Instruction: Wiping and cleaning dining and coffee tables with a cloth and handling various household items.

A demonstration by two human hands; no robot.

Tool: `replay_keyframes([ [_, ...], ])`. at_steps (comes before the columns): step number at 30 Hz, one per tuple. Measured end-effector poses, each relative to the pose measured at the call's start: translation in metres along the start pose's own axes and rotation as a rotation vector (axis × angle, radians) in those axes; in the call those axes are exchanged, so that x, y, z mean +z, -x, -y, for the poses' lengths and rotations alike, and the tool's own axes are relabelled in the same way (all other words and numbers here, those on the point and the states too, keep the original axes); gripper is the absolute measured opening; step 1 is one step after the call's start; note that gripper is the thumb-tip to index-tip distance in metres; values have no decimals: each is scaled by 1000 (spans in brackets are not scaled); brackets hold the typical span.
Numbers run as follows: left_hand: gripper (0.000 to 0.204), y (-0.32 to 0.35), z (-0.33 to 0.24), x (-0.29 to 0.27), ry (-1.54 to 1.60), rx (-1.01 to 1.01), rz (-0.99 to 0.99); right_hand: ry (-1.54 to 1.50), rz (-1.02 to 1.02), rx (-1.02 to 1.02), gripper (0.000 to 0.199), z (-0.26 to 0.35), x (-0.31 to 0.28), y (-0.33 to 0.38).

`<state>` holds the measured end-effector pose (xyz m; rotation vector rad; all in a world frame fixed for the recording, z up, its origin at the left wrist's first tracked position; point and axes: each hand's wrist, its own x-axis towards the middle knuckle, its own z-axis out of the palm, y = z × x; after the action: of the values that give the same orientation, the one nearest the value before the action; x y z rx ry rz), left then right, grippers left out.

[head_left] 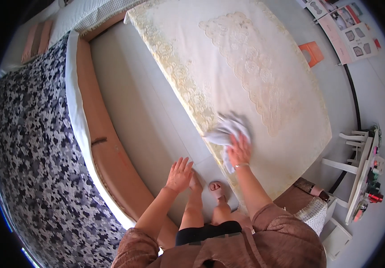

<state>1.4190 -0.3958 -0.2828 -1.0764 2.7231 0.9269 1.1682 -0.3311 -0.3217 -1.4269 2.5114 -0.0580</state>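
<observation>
My right hand [239, 150] presses flat on a white cloth [226, 130] lying at the near left edge of a table covered with a cream lace-patterned tablecloth [228, 58]. Part of the cloth hangs over the table's edge. My left hand [180, 174] hovers with fingers spread and holds nothing, out over the pale floor between the table and a bed, above my knees.
A bed with a black-and-white patterned cover [31, 152] and a tan frame [107, 152] runs along the left. An orange object [312, 52] and printed sheets [349, 31] lie on the floor at upper right. White shelving with small items [366, 174] stands right.
</observation>
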Motion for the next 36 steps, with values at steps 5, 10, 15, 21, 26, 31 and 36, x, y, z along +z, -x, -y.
replay_keyframes([
  [5, 42, 7, 42, -29, 34, -51, 0, 62, -208, 700, 48, -56, 6, 19],
  [10, 42, -20, 75, -62, -13, -67, 64, 144, -145, 1087, 46, -15, 14, -53],
  [15, 37, -106, 105, -116, -30, 108, -8, 30, -136, 453, 46, 147, 5, -201],
  [21, 19, -240, 141, -207, -80, 155, 402, -213, -165, -552, 36, 249, 20, -271],
  [26, 19, -284, 174, -254, 62, 323, 40, -285, -172, 21, 42, 179, -28, -245],
  [31, 22, -345, 176, -242, 181, 496, 119, 12, -370, 1116, 39, 102, -28, -240],
  [36, 29, -425, 201, -258, 254, 643, 40, 60, -330, 1119, 50, 148, -4, -360],
])
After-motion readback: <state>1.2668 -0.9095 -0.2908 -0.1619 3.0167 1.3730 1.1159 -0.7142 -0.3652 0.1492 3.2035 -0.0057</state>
